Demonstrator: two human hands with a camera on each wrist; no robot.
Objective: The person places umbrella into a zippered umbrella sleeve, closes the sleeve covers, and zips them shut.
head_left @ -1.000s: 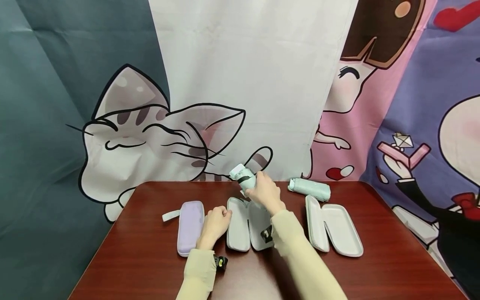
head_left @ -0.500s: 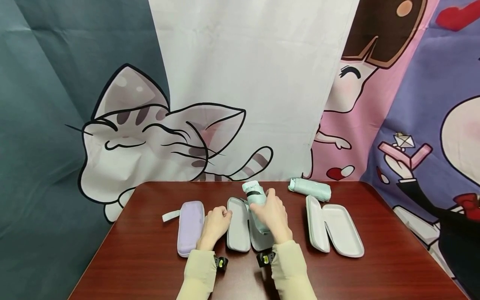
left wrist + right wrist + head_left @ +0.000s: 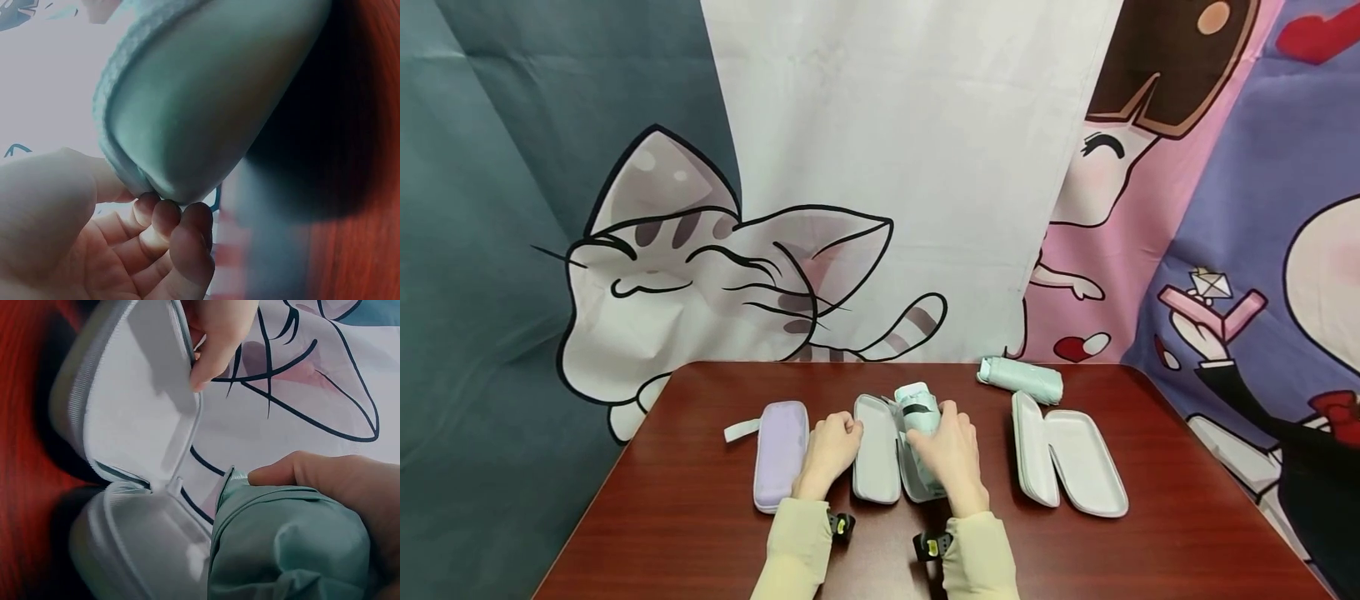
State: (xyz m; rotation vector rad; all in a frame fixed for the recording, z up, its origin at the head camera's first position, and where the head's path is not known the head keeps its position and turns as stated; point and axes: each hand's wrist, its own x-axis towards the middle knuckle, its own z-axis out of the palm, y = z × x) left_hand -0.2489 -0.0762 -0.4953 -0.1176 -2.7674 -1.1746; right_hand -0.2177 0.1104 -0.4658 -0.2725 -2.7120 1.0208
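Observation:
In the head view my right hand (image 3: 953, 458) grips a folded mint-green umbrella (image 3: 917, 404) with a dark band. The umbrella lies over the right half of an open zip case (image 3: 876, 458) with a pale grey lining, partly hiding that half. In the right wrist view the umbrella (image 3: 294, 544) is close to the lower half of the case (image 3: 150, 537); whether it touches the lining is hidden. My left hand (image 3: 827, 450) pinches the rim of the case's left half. The left wrist view shows thumb and fingertips at the edge of that shell (image 3: 194, 119).
A closed lilac zip case (image 3: 782, 454) with a pale strap (image 3: 742, 430) lies left of my left hand. To the right stands another open case (image 3: 1086, 462) with a white lining. Behind it lies a second mint-green folded umbrella (image 3: 1021, 379). A printed curtain (image 3: 925, 183) hangs behind the table.
My right hand has brought the umbrella from above the far edge of the open case toward me and down over its right half, turning it lengthwise. My left hand has stayed put.

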